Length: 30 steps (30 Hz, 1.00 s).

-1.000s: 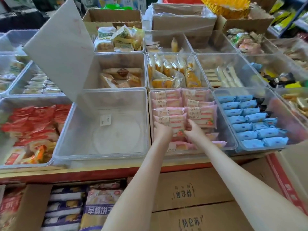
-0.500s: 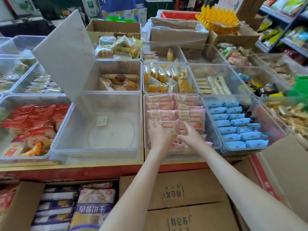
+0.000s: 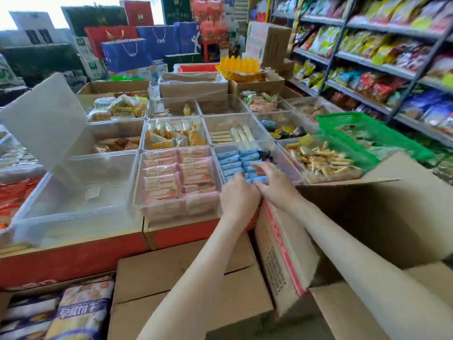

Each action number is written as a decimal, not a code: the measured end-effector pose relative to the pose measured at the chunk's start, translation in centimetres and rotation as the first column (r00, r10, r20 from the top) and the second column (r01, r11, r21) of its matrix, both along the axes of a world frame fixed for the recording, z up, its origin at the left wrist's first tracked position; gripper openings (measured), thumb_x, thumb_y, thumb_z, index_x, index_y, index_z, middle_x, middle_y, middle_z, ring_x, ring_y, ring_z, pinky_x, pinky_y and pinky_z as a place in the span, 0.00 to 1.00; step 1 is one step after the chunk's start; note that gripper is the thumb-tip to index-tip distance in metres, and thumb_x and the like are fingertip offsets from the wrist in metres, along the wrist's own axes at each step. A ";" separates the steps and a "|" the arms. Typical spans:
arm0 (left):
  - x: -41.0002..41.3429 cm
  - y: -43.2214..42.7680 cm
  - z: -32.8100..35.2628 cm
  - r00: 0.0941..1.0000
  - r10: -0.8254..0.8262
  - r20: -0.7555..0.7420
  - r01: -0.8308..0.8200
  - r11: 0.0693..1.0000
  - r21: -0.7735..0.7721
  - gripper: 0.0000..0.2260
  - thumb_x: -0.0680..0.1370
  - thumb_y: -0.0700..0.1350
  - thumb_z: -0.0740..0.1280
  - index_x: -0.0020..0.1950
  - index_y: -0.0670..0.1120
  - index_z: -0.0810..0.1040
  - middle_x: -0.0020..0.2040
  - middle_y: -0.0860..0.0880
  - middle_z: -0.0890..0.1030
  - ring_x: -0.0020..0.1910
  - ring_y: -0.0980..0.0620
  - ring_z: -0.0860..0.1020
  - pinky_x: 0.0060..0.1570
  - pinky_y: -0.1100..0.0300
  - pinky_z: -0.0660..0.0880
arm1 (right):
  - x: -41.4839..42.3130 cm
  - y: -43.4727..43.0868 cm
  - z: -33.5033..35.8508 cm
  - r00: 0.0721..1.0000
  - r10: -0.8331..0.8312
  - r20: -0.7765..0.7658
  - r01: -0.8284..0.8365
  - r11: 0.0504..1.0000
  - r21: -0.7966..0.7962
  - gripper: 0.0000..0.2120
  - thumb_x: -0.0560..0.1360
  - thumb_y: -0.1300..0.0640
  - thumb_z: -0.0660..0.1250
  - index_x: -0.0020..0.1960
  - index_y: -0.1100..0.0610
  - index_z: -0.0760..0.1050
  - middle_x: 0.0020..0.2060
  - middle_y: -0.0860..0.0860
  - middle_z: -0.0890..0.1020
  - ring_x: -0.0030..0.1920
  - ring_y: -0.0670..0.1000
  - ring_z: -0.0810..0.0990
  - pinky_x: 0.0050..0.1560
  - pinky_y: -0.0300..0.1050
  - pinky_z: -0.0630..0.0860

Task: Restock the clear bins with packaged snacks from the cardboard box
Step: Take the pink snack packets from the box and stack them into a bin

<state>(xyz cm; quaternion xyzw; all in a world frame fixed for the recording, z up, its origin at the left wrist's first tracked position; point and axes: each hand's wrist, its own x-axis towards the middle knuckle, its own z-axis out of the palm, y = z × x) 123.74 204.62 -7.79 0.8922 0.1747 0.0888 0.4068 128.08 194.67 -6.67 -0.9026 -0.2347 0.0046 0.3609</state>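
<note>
At the far left of the red-fronted surface [image 3: 73, 256] lie red foil snack packets [image 3: 14, 195]. Next to them stands an empty clear plastic bin [image 3: 73, 207] with its frosted lid [image 3: 44, 119] tilted up. To its right, a clear bin [image 3: 181, 209] holds rows of pink-wrapped snack cakes [image 3: 161, 177].

The left hand [image 3: 239, 195] reaches over the near rim of the next clear bin [image 3: 284, 163], which holds small blue-wrapped snack packets [image 3: 232, 159]. Its fingers bend down out of sight, so I cannot tell whether it grips anything. The right hand [image 3: 272, 182], just beside it, has its fingers stretched forward and slightly spread, lying on the blue packets.

Further right, a clear bin holds pale stick biscuits [image 3: 323, 160], and a green plastic mesh basket [image 3: 362, 128] stands behind it. The open brown cardboard box [image 3: 367, 217] stands against the front of the surface at lower right, one flap raised, under the right forearm.
</note>
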 end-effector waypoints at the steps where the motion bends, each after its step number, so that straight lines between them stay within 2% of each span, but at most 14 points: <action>1: -0.4 -2.9 0.6 1.000 -0.018 -0.016 0.018 0.999 0.041 0.18 0.78 0.45 0.59 0.66 0.39 0.69 0.63 0.39 0.75 0.63 0.39 0.72 0.60 0.50 0.69 | -0.5 -3.2 0.5 1.000 0.002 0.027 -0.002 1.000 -0.006 0.19 0.76 0.65 0.64 0.66 0.59 0.71 0.60 0.53 0.75 0.61 0.49 0.75 0.59 0.32 0.65; 5: -1.1 -13.6 2.1 0.989 -0.142 -0.049 0.149 0.972 0.184 0.19 0.78 0.48 0.59 0.64 0.38 0.69 0.61 0.38 0.75 0.61 0.38 0.73 0.58 0.48 0.70 | -2.1 -15.0 1.8 0.998 -0.055 -0.001 0.055 0.997 -0.047 0.15 0.76 0.63 0.65 0.63 0.59 0.74 0.56 0.52 0.77 0.54 0.46 0.76 0.50 0.27 0.64; 8: -1.0 -19.9 1.4 0.967 -0.227 -0.116 0.249 0.939 0.239 0.20 0.79 0.49 0.58 0.68 0.40 0.67 0.64 0.39 0.73 0.63 0.39 0.72 0.62 0.47 0.70 | -2.1 -21.7 1.0 0.990 -0.121 -0.074 0.112 0.987 -0.115 0.16 0.77 0.59 0.66 0.64 0.58 0.74 0.59 0.53 0.78 0.55 0.49 0.77 0.55 0.36 0.70; 10: -0.4 -22.9 0.0 0.946 -0.259 -0.194 0.302 0.922 0.241 0.21 0.80 0.50 0.58 0.69 0.41 0.66 0.64 0.41 0.72 0.64 0.40 0.72 0.61 0.48 0.70 | -1.8 -24.9 -0.3 0.983 -0.143 -0.119 0.122 0.978 -0.166 0.16 0.77 0.58 0.65 0.64 0.58 0.74 0.60 0.54 0.78 0.58 0.51 0.77 0.59 0.41 0.71; 14: 1.2 -25.9 -5.2 0.896 -0.236 -0.376 0.320 0.930 0.181 0.20 0.80 0.50 0.58 0.68 0.42 0.66 0.65 0.41 0.71 0.63 0.40 0.72 0.61 0.48 0.71 | -0.6 -29.0 -4.0 0.961 -0.168 -0.218 0.122 0.970 -0.208 0.16 0.77 0.57 0.64 0.64 0.58 0.73 0.60 0.54 0.77 0.58 0.51 0.76 0.58 0.39 0.70; 17: 2.6 -26.2 -9.3 0.864 -0.176 -0.471 0.264 0.956 0.128 0.17 0.80 0.46 0.57 0.66 0.41 0.66 0.66 0.40 0.70 0.64 0.40 0.70 0.62 0.48 0.69 | 1.1 -30.2 -7.8 0.938 -0.164 -0.305 0.084 0.962 -0.260 0.17 0.78 0.58 0.63 0.65 0.58 0.72 0.61 0.53 0.76 0.60 0.51 0.75 0.59 0.40 0.70; 21: 6.3 -24.9 -14.9 0.822 -0.097 -0.561 0.171 0.982 0.082 0.22 0.80 0.48 0.59 0.72 0.43 0.61 0.71 0.41 0.64 0.70 0.41 0.65 0.67 0.47 0.66 | 6.3 -29.8 -13.4 0.903 -0.136 -0.408 -0.002 0.948 -0.320 0.17 0.78 0.57 0.64 0.66 0.57 0.71 0.62 0.54 0.75 0.61 0.53 0.75 0.62 0.43 0.71; 27: 12.6 -21.9 -23.2 0.758 -0.010 -0.652 0.114 0.986 0.118 0.29 0.80 0.50 0.60 0.77 0.44 0.53 0.77 0.43 0.54 0.74 0.41 0.57 0.71 0.47 0.56 | 14.8 -26.1 -22.4 0.863 -0.073 -0.500 -0.153 0.905 -0.396 0.13 0.78 0.58 0.61 0.61 0.57 0.75 0.59 0.55 0.79 0.59 0.57 0.77 0.58 0.47 0.74; 30: 13.9 -21.3 -26.9 0.739 0.003 -0.673 0.152 0.973 0.171 0.30 0.81 0.52 0.57 0.78 0.43 0.48 0.77 0.43 0.51 0.75 0.41 0.53 0.73 0.47 0.49 | 16.9 -24.1 -27.4 0.833 -0.024 -0.553 -0.261 0.864 -0.430 0.19 0.78 0.56 0.60 0.68 0.53 0.69 0.65 0.55 0.74 0.65 0.57 0.73 0.64 0.48 0.70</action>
